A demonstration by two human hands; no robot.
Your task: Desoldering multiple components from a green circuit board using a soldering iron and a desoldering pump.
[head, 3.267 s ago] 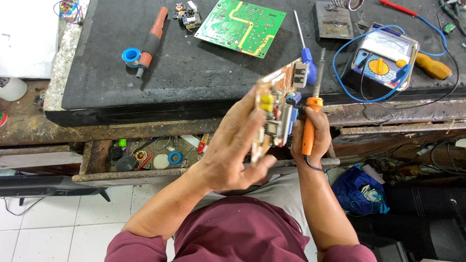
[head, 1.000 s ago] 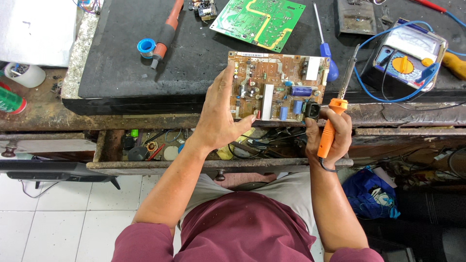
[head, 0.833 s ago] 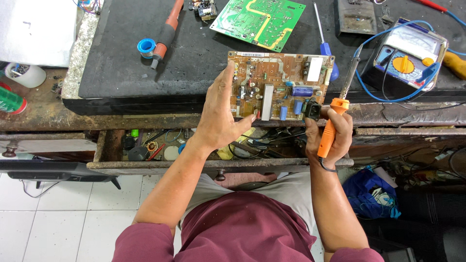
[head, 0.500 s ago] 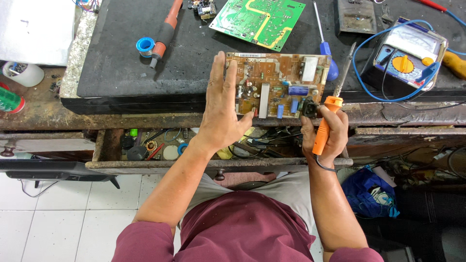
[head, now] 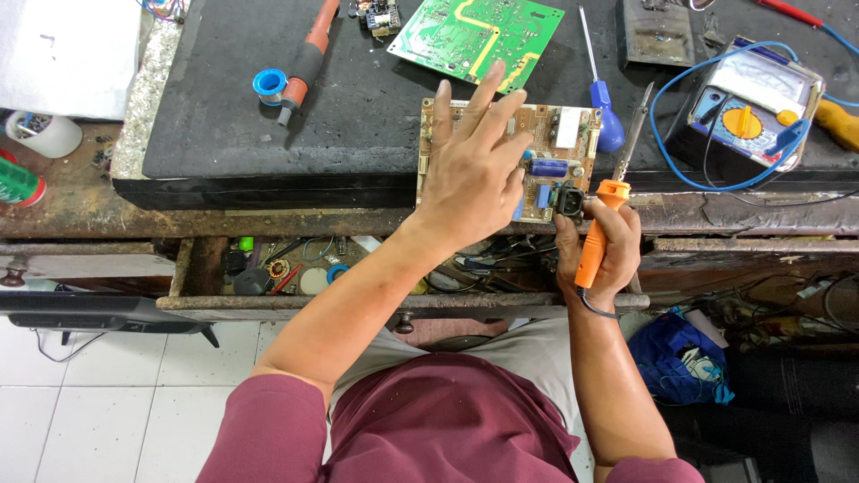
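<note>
A brown circuit board [head: 565, 143] with white, blue and black components lies near the front edge of the black bench mat [head: 358, 89]. My left hand [head: 472, 174] rests flat over the board's left part, fingers spread. My right hand [head: 598, 246] grips the orange handle of a soldering iron [head: 608, 201], tip pointing up and away, and its fingers also pinch the board's near right corner.
A green circuit board [head: 476, 36] lies at the back of the mat. A blue-handled screwdriver [head: 601, 98], an analog multimeter [head: 747, 112] with blue leads, an orange desoldering pump [head: 309, 45] and a blue solder spool [head: 268, 85] are around. An open drawer [head: 295, 268] of small parts sits below the bench.
The brown board was held up edge-on, then turned flat and lowered toward the mat. My left hand went from gripping its edge to lying open on top.
</note>
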